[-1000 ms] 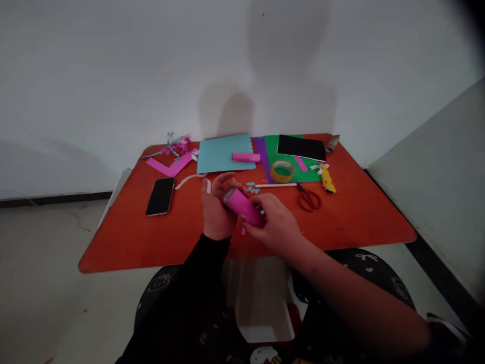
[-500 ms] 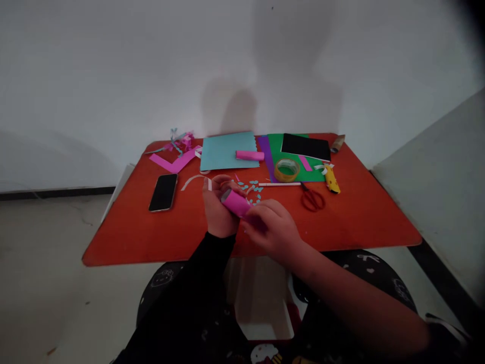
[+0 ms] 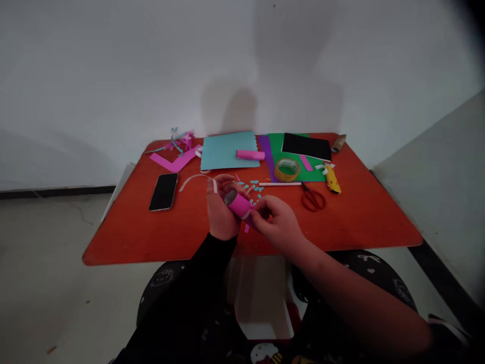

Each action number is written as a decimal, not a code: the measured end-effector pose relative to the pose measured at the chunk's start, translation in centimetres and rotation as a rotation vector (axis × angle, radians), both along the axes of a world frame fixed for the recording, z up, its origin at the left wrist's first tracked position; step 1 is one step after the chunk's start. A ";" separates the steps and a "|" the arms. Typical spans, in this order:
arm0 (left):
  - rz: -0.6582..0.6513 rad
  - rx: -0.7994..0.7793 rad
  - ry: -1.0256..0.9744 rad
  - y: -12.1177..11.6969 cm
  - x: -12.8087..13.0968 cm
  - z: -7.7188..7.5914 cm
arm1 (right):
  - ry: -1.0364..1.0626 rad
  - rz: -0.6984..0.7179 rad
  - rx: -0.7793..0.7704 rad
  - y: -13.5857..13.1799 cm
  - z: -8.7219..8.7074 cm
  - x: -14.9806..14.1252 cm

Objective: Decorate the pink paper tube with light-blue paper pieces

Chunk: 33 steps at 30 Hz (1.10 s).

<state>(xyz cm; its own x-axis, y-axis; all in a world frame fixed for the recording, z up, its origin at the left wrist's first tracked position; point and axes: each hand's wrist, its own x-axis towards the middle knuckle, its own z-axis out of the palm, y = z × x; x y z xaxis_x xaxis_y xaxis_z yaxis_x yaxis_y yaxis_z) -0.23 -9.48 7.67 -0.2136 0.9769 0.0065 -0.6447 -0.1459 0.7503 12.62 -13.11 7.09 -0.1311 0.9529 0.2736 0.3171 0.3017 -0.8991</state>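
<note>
A pink paper roll point(image 3: 239, 204) is held over the near middle of the red table point(image 3: 151, 237). My left hand point(image 3: 220, 212) wraps round its left end, with a white strip stuck to one finger. My right hand point(image 3: 278, 225) pinches the roll's right end with its fingers pressed together. Small light-blue paper cut-outs point(image 3: 253, 186) lie on the table just beyond the roll.
A black phone point(image 3: 163, 191) lies at the left. Further back are pink strips point(image 3: 175, 162), a blue sheet point(image 3: 225, 150) with a second pink roll point(image 3: 250, 154), green and purple sheets, a tape ring point(image 3: 287, 170), a white pen point(image 3: 280, 184), red scissors point(image 3: 312, 198) and a yellow cutter point(image 3: 332, 179).
My right hand has slid back along the roll, and its fingers have drawn into a pinch at the roll's right end. The roll has tilted a little in my left hand.
</note>
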 end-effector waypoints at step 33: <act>-0.947 -0.247 0.370 -0.5 -0.4 -1.2 | 0.621 0.308 -0.457 3.4 -0.8 3.8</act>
